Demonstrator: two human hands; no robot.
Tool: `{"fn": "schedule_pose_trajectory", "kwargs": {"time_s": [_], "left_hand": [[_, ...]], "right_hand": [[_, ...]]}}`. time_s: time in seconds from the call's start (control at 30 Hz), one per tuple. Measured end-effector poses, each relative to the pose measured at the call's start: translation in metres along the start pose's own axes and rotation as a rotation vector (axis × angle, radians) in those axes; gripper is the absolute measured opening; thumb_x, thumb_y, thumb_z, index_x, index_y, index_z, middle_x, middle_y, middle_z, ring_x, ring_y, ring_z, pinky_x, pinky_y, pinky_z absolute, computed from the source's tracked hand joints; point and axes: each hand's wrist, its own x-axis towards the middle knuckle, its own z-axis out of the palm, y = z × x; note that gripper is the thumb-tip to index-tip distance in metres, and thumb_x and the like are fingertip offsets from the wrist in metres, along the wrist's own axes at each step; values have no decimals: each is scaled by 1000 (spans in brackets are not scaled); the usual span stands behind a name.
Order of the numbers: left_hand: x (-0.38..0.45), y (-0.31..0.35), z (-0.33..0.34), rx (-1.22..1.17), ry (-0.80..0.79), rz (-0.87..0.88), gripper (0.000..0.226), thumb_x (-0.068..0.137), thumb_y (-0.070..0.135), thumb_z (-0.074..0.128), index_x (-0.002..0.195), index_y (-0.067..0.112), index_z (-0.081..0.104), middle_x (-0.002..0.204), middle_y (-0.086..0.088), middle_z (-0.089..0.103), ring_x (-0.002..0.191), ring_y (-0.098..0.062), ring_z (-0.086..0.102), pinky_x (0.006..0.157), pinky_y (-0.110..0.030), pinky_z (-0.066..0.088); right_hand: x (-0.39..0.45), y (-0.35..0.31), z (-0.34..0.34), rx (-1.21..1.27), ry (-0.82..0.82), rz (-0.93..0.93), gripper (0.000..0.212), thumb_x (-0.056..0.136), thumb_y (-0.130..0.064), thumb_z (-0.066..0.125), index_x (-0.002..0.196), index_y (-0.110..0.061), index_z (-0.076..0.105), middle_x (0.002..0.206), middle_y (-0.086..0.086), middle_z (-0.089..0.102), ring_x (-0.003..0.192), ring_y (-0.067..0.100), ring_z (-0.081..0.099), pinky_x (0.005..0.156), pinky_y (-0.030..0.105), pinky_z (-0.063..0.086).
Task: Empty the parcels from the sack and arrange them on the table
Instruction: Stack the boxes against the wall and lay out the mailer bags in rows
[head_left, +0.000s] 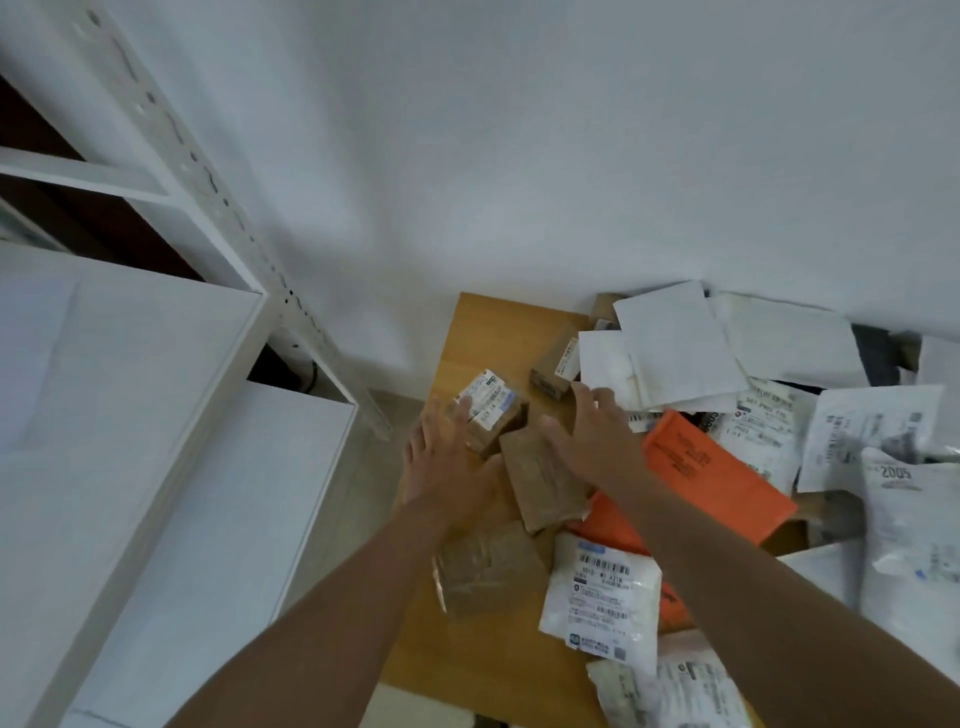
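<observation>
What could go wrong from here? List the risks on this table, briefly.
1. The small labelled box under the left hand sits near the left edge of the wooden table; a sideways push could send it off.
2. The white mailers overlap loosely against the wall, so pulling one may drag the others.
3. The orange envelope lies partly buried beside the right hand; sliding it might shift the brown parcel.

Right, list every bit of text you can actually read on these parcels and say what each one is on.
"2005": printed on the grey-white poly bag at the right edge.
White mailer near the front: barcodes and a label, print too blurred to read.
Small labelled box by the left hand: label unreadable.
Orange envelope: dark print, blurred.
</observation>
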Motion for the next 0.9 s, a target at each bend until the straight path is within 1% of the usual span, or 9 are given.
{"fn": "schedule_pose_trajectory", "kwargs": {"time_s": [0.1, 0.2, 0.33, 0.53, 0.6, 0.67, 0.77, 0.83, 0.9], "left_hand": [[20, 10, 4, 134, -58, 46, 84, 84, 81, 30, 152, 43, -1, 162, -6, -12, 148, -34, -9, 118, -55, 3], [30, 25, 13, 165, -98, 20, 81, 83, 84, 17, 152, 46, -3, 162, -4, -16, 148, -34, -17, 118, -58, -4], [39, 32, 24, 192, -103, -45, 77, 87, 78, 17, 153, 42, 0, 163, -6, -9, 148, -37, -12, 118, -59, 0], [58, 50, 34, 118, -62, -114, 76, 90, 72, 30, 154, 36, 7, 163, -8, 0, 148, -38, -7, 120, -56, 3], [61, 54, 34, 86, -49, -118, 74, 92, 67, 36, 154, 35, 11, 162, -9, 2, 148, -39, -5, 120, -55, 7], [64, 57, 33, 82, -40, -116, 72, 93, 61, 42, 153, 33, 14, 161, -10, 6, 148, -39, 0, 119, -55, 13], [71, 66, 31, 109, -25, -104, 74, 91, 54, 51, 152, 29, 17, 157, -12, 12, 145, -38, 10, 117, -54, 20], [77, 70, 29, 105, -38, -98, 76, 90, 54, 54, 152, 29, 17, 156, -10, 14, 144, -36, 13, 116, -53, 23], [83, 69, 27, 91, -41, -85, 78, 89, 54, 56, 152, 29, 17, 156, -8, 16, 144, -34, 15, 116, -52, 24]], "right_hand": [[29, 15, -19, -277, 128, -82, 68, 91, -52, 50, 148, -20, 31, 155, 12, 28, 144, 38, 19, 112, 57, 26], [59, 40, -29, -436, 62, -17, 90, 78, -75, 46, 153, -30, 24, 163, 9, 14, 147, 46, 2, 107, 74, 5], [76, 77, -32, -528, -94, 114, 108, 73, -90, 35, 155, -32, -3, 163, 7, -16, 144, 47, -19, 104, 77, -4], [53, 97, -49, -418, -44, 198, 107, 77, -75, 54, 155, -26, -1, 161, 11, -5, 147, 43, -5, 107, 72, 18], [52, 101, -57, -401, -68, 208, 106, 78, -71, 56, 155, -25, -2, 161, 12, -7, 147, 42, -7, 109, 71, 14], [53, 101, -62, -438, -102, 204, 103, 80, -72, 51, 155, -24, 1, 161, 13, -8, 146, 43, -11, 110, 73, 3], [66, 95, -70, -467, -56, 148, 91, 85, -71, 41, 154, -18, 14, 162, 13, 1, 147, 42, -11, 108, 71, -7], [80, 86, -80, -445, 0, 54, 76, 90, -61, 41, 149, -15, 26, 159, 13, 16, 148, 38, 3, 114, 64, 3], [96, 75, -86, -353, -35, -49, 61, 92, -49, 46, 142, -14, 36, 151, 13, 33, 142, 34, 25, 113, 53, 23]]}}
